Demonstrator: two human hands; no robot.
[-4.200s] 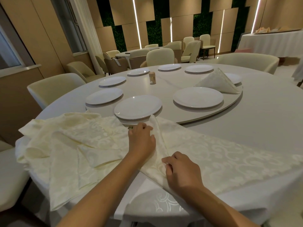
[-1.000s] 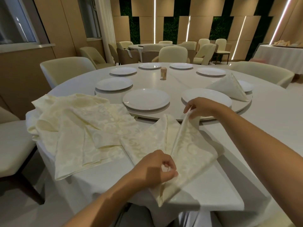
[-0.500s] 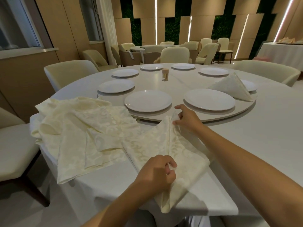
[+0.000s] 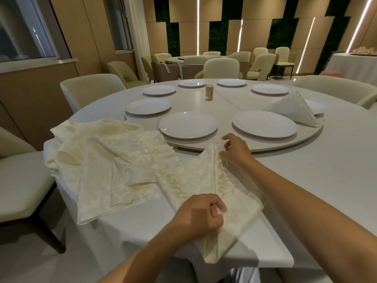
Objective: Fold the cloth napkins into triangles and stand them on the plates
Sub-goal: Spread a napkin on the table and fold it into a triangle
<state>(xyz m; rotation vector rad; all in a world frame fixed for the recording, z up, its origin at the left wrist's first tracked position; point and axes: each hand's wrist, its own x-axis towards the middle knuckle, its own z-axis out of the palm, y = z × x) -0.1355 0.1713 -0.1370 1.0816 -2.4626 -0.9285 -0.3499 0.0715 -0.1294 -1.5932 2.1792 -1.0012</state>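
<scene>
The left hand (image 4: pixel 201 214) pinches the folded napkin's (image 4: pixel 193 180) near end on the counter (image 4: pixel 326 170). The right hand (image 4: pixel 236 150) pinches its far tip.

far plate (image 4: pixel 315 107) partly behind folded napkin (image 4: pixel 291 111), both elbows cut off

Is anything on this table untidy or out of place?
Yes. A rumpled heap of cream patterned cloth napkins sprawls over the table's left edge, partly hanging off. The finished folded cream napkin leans across its white plate rather than standing upright.
</scene>
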